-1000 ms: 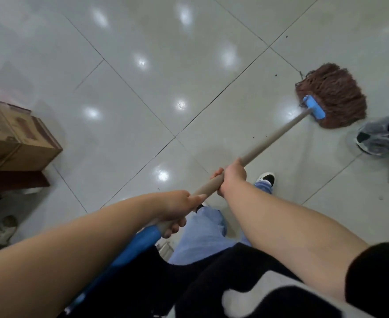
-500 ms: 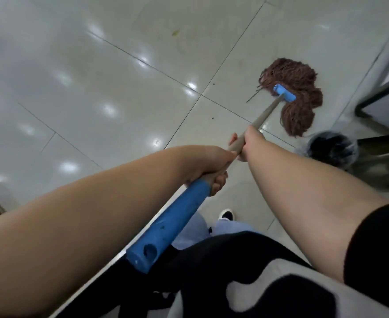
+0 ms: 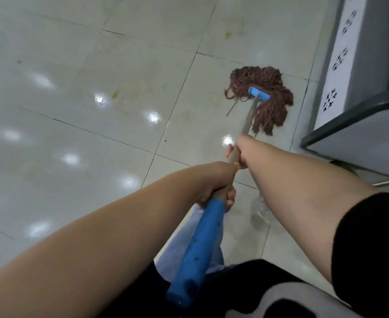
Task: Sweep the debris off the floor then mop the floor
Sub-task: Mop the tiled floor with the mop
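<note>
Seemingly the mopping is well under way, and the head view, the only one, shows where it could slip. Both hands are clenched round the mop handle (image 3: pixel 248 118): the left hand (image 3: pixel 214 182) low down, just above the blue grip (image 3: pixel 198 246), the right hand (image 3: pixel 239 152) just above it on the bare wood. The brown mop head (image 3: pixel 264 90) lies flat on the tiled floor (image 3: pixel 85 134), near the floor's right edge and just beside a white cabinet (image 3: pixel 349 53) with a dark-framed ledge (image 3: pixel 349 120). A wide push could knock the strands or the handle against that cabinet. Yellowish stains (image 3: pixel 115 94) and a dark speck (image 3: pixel 165 140) lie to the left, well apart from the head, so they may be missed. A clear plastic object (image 3: pixel 259 214) near the feet could be stepped on or kicked, and the glossy tiles, if wet, may be slippery.
</note>
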Demonstrator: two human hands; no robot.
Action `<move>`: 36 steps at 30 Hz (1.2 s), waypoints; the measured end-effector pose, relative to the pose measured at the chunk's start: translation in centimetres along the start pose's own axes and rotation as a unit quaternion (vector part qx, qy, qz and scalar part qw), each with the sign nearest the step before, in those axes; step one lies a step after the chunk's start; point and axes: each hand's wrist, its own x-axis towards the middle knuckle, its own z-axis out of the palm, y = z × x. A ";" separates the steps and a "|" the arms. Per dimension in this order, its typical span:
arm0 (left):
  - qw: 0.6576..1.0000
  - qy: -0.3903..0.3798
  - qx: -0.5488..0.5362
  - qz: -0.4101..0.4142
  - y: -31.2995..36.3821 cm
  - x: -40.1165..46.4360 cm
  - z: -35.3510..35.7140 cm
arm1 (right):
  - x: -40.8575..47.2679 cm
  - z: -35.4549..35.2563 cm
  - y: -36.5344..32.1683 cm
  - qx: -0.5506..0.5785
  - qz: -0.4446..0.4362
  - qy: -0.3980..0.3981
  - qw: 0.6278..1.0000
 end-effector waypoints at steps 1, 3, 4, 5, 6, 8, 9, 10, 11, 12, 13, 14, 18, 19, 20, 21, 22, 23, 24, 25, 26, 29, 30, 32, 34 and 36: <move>1.000 -0.013 -0.002 -0.010 2.4 0.1 -0.1 | 0.5 -0.2 -2.3 0.015 0.014 0.006 1.000; 0.999 -0.028 -0.013 -0.013 7.6 0.3 -0.5 | 1.3 -0.3 -7.4 0.032 0.009 0.018 0.999; 1.000 -0.026 -0.014 -0.004 10.0 0.4 -0.5 | 1.5 -0.6 -9.6 0.041 0.004 0.017 0.999; 1.000 -0.023 -0.011 0.009 12.3 0.3 -0.5 | 1.8 -0.7 -11.7 0.051 0.005 0.018 0.999; 1.000 -0.022 -0.004 0.018 14.5 0.2 -0.5 | 1.8 -0.9 -13.7 0.054 0.004 0.015 0.998; 1.000 -0.022 0.008 0.021 18.6 0.4 -0.4 | 2.4 -1.4 -17.7 0.062 0.006 0.007 0.998; 1.000 -0.021 0.013 0.017 20.5 0.7 -0.3 | 3.1 -1.7 -19.6 0.069 0.008 0.007 0.998; 0.999 -0.022 0.018 0.015 22.4 1.2 -0.2 | 3.8 -2.0 -21.6 0.070 0.010 0.004 0.997; 0.999 -0.024 0.021 0.015 24.4 1.8 -0.1 | 4.6 -2.3 -23.4 0.067 0.014 -0.001 0.998; 0.999 -0.022 0.022 0.013 26.3 2.4 -0.1 | 5.4 -2.5 -25.3 0.062 0.017 -0.005 0.998; 1.000 -0.016 0.021 0.012 28.3 3.1 -0.1 | 6.4 -2.6 -27.3 0.058 0.019 -0.007 0.998; 0.999 -0.010 0.028 0.011 30.3 4.0 -0.2 | 7.5 -2.8 -29.4 0.052 0.020 -0.008 0.998; 0.996 0.006 0.076 0.035 40.1 9.4 -0.6 | 13.1 -3.3 -39.3 0.026 0.016 0.015 0.999; 0.996 0.016 0.079 0.031 43.0 10.9 -0.5 | 14.6 -3.5 -42.1 0.019 0.016 0.023 0.999; 0.997 0.024 0.071 0.021 46.0 12.5 -0.6 | 16.1 -3.8 -45.1 0.015 0.014 0.029 0.999; 0.998 0.032 0.054 0.012 49.0 13.9 -0.5 | 17.6 -4.2 -48.1 0.019 0.010 0.038 0.999; 0.999 0.035 0.040 0.005 51.8 15.6 -0.4 | 19.1 -4.8 -51.0 0.029 0.005 0.049 0.998; 0.999 0.032 0.040 0.006 54.3 17.2 -0.2 | 20.4 -5.3 -53.6 0.038 -0.002 0.057 0.998; 0.999 0.025 0.032 0.014 56.7 18.8 -0.1 | 21.5 -5.6 -56.1 0.043 -0.012 0.061 0.997; 0.999 0.024 0.013 0.024 59.0 20.1 -0.2 | 22.7 -5.8 -58.4 0.043 -0.021 0.065 0.997; 0.999 0.025 -0.013 0.028 60.9 21.2 -0.4 | 23.8 -5.9 -60.3 0.038 -0.030 0.070 0.996; 0.999 0.006 -0.014 0.045 64.1 24.1 -1.5 | 26.7 -5.5 -63.4 0.026 -0.044 0.073 0.996; 0.999 0.009 0.001 0.044 64.2 24.9 -2.2 | 27.5 -5.2 -63.6 0.031 -0.045 0.072 0.996; 0.998 0.029 0.032 0.038 63.2 26.2 -3.7 | 28.5 -4.0 -62.6 0.049 -0.041 0.064 0.996; 0.996 0.063 0.047 0.031 60.7 26.9 -5.5 | 29.1 -2.6 -60.3 0.054 -0.020 0.048 0.997; 0.994 0.093 0.054 0.025 57.4 27.0 -7.6 | 29.4 -1.4 -57.4 0.029 -0.002 0.035 0.999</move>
